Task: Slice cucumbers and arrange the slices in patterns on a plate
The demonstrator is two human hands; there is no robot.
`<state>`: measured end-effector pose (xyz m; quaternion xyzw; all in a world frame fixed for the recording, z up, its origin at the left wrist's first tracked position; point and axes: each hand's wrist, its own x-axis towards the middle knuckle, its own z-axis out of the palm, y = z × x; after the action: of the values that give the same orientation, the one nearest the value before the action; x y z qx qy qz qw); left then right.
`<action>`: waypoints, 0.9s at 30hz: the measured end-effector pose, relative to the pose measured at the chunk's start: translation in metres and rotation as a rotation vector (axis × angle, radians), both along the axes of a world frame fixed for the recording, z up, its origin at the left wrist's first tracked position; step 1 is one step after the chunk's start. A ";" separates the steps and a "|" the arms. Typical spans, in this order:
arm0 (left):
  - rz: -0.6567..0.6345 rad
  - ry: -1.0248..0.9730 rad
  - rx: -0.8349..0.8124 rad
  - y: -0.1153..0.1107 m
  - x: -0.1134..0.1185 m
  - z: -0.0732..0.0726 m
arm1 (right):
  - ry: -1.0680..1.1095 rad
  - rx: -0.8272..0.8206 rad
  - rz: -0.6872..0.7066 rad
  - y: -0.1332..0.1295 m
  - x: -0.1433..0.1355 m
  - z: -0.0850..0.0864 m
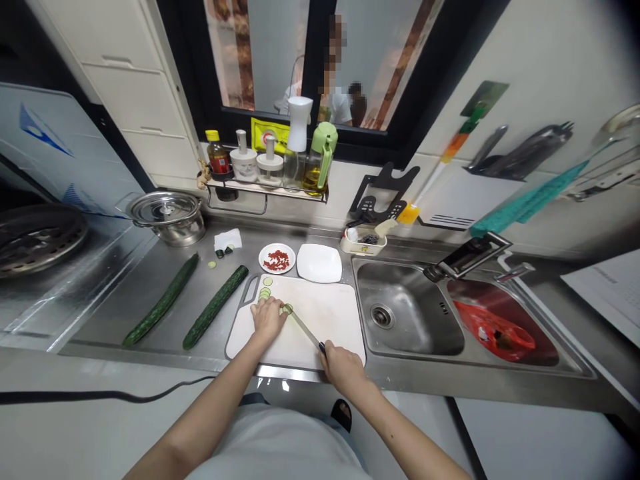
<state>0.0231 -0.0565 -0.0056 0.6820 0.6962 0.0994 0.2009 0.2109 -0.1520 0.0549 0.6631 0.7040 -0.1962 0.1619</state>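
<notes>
A white cutting board with a grey rim lies on the steel counter. My left hand is over its left half, fingers bent together beside cucumber slices; what is under the fingers is mostly hidden. My right hand is closed around the dark handle of a knife, whose blade points up-left to a small green slice near my left fingertips. Left of the board lie two whole-looking cucumbers. Behind the board stand a plate of red pieces and a square white plate.
At the right is a double sink with a red bag in its far basin. A steel pot stands at the back left. Bottles and jars fill a wall shelf. Cucumber ends and white paper lie near the pot.
</notes>
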 end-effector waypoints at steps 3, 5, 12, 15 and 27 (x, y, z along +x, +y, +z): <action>0.001 0.009 0.001 0.001 0.000 -0.002 | -0.016 0.007 0.024 0.002 0.002 0.000; 0.004 0.013 0.002 0.001 0.000 -0.003 | -0.029 -0.002 0.040 0.004 0.003 0.002; 0.003 0.003 0.027 0.000 0.000 -0.002 | -0.071 0.020 0.106 0.016 0.012 0.011; -0.001 0.000 0.027 0.000 0.000 0.000 | -0.104 0.026 0.137 0.021 0.015 0.013; 0.010 0.007 0.020 0.000 0.000 0.003 | -0.090 0.031 0.169 0.029 0.025 0.011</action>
<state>0.0236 -0.0567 -0.0028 0.6809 0.6992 0.1050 0.1909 0.2355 -0.1227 0.0660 0.6120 0.7522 -0.1409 0.1993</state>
